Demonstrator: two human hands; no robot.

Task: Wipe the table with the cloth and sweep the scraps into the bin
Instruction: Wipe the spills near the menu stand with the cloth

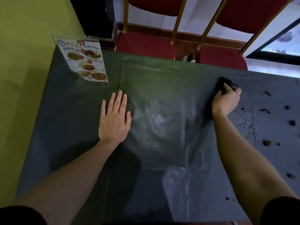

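We see a crumpled dark cloth (pixel 224 83) pressed to the far right of the dark green covered worktop (pixel 73 127), gripped by the right hand (pixel 226 99) with curled fingers. Small dark scraps (pixel 266 143) and droplets lie scattered just to its right. The left hand (pixel 114 119) rests flat, fingers spread, grasping nothing. A clear acrylic menu stand (pixel 84 60) occupies the far left corner; two red padded chairs (pixel 146 44) sit beyond.
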